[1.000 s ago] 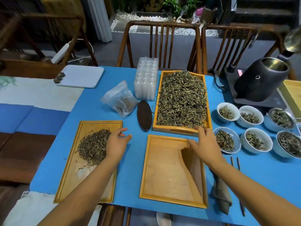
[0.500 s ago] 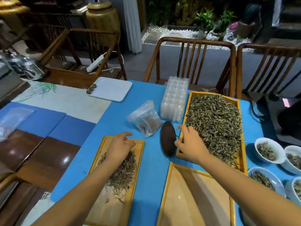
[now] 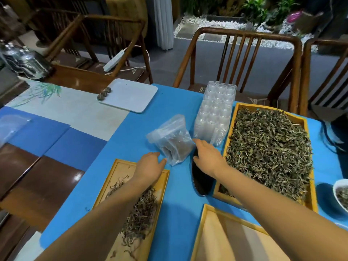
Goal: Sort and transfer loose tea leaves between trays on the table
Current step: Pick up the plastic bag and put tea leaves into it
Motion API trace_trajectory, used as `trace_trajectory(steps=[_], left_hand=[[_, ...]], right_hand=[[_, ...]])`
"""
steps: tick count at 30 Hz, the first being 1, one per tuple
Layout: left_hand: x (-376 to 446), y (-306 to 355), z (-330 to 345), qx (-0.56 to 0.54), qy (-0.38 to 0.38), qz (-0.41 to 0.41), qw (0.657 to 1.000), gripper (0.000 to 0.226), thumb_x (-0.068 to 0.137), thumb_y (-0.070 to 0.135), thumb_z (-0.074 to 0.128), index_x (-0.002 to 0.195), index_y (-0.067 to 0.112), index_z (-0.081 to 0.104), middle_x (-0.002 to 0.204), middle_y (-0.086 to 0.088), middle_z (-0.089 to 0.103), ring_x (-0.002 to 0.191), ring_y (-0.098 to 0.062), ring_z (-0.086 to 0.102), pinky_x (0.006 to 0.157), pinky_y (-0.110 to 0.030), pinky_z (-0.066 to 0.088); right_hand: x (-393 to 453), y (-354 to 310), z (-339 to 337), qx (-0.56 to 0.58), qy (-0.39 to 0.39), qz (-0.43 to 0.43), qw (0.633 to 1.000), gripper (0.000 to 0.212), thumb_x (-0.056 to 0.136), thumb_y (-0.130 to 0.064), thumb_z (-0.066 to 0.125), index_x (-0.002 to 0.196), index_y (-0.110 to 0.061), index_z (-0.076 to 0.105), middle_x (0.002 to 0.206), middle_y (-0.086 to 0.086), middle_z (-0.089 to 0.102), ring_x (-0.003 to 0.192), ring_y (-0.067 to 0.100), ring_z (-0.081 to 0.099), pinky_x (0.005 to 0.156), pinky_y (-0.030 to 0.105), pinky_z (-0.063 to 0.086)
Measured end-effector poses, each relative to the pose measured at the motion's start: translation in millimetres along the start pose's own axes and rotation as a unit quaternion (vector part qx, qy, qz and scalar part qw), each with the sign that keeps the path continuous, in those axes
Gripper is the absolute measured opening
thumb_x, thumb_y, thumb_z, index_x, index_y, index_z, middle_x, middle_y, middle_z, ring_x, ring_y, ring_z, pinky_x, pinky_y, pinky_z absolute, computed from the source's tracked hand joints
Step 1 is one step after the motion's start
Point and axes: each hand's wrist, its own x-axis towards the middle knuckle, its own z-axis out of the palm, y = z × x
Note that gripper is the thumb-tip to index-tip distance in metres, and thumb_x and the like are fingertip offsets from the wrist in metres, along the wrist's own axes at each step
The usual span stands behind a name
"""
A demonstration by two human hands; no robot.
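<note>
Between your two hands sits the plastic bag [image 3: 172,141], w/ some dark tea inside, on the blue cloth [image 3: 131,132] just beyond the far end of the left tray [image 3: 114,170]. Your left hand [image 3: 149,169] hangs over that tray's far edge, fingers loosely together, reaching fwd; the fingertips are just short of the bag's near corner, holding nothing. Your right hand [image 3: 208,158] is over the top end of the dark scoop [image 3: 201,182], fingers curled down, index pointing toward the bag's right edge. Can't tell if it's touching the scoop or just hovering above it.

Key relation: the bag lies up and a bit right of your left fingertips, and up-left of your right. Both are close; the right index looks nearer, about touching. The bag's long axis runs diagonally, far-left to near-right, so its near end points into the gap between your hands.

Loose tea: a small pile in the left tray [image 3: 140,213] under your forearm, and a full bed in the big tray [image 3: 269,149] on the right, just beside the scoop. The near tray [image 3: 204,232] btw your arms is bare.

Likely next: grab bag or scoop. If scoop, its long axis runs toward you.
</note>
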Motion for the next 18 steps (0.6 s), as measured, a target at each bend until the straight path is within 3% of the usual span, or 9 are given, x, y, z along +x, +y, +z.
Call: trace_trajectory(steps=[4,9,11,15,18], left_hand=[[7.9,6.7,4.4,0.033,0.004,-0.008,0.999,0.046,0.097,0.039,0.044,0.126,0.007,0.06,0.124,-0.015,0.063,0.116,-0.032,0.055,0.095,-0.042,0.046],[8.5,13.3,8.2,-0.015,0.021,0.0,1.0,0.034,0.098,0.032,0.046,0.096,0.006,0.068,0.096,-0.015,0.069,0.098,-0.034,0.063,0.082,-0.041,0.051],[9.3,15.9,8.4,-0.029,0.028,-0.003,0.999,0.034,0.099,0.029,0.046,0.096,0.003,0.069,0.092,-0.018,0.069,0.091,-0.034,0.063,0.077,-0.04,0.05],[7.7,18.2,5.5,-0.056,0.044,-0.008,0.997,0.034,0.099,0.023,0.045,0.081,-0.001,0.062,0.064,-0.01,0.053,0.071,-0.032,0.055,0.061,-0.035,0.036],[3.6,19.3,1.7,-0.065,0.059,0.0,0.996,0.036,0.098,0.02,0.046,0.065,0.009,0.047,0.055,-0.002,0.042,0.063,-0.027,0.046,0.057,-0.033,0.03]], right_hand=[[11.7,-1.7,-0.5,-0.038,0.003,0.004,0.999,0.038,0.095,-0.017,0.043,0.133,-0.011,0.037,0.128,0.014,0.05,0.118,0.033,0.047,0.094,0.041,0.038],[15.4,-2.8,-0.3,-0.048,0.034,0.006,0.998,0.021,0.098,-0.019,0.038,0.112,-0.008,0.05,0.114,0.016,0.058,0.107,0.036,0.053,0.086,0.042,0.042],[16.1,-2.7,0.3,-0.049,0.046,0.005,0.998,0.022,0.099,-0.019,0.037,0.105,-0.006,0.053,0.11,0.017,0.06,0.102,0.036,0.055,0.081,0.041,0.042],[14.2,-3.1,1.1,-0.035,0.065,-0.003,0.997,0.026,0.099,-0.02,0.035,0.102,-0.006,0.056,0.105,0.017,0.062,0.096,0.037,0.057,0.078,0.04,0.043],[8.8,-4.9,-1.9,-0.033,0.074,-0.011,0.997,0.028,0.1,-0.022,0.033,0.104,-0.006,0.056,0.104,0.017,0.062,0.094,0.037,0.058,0.078,0.04,0.044]])
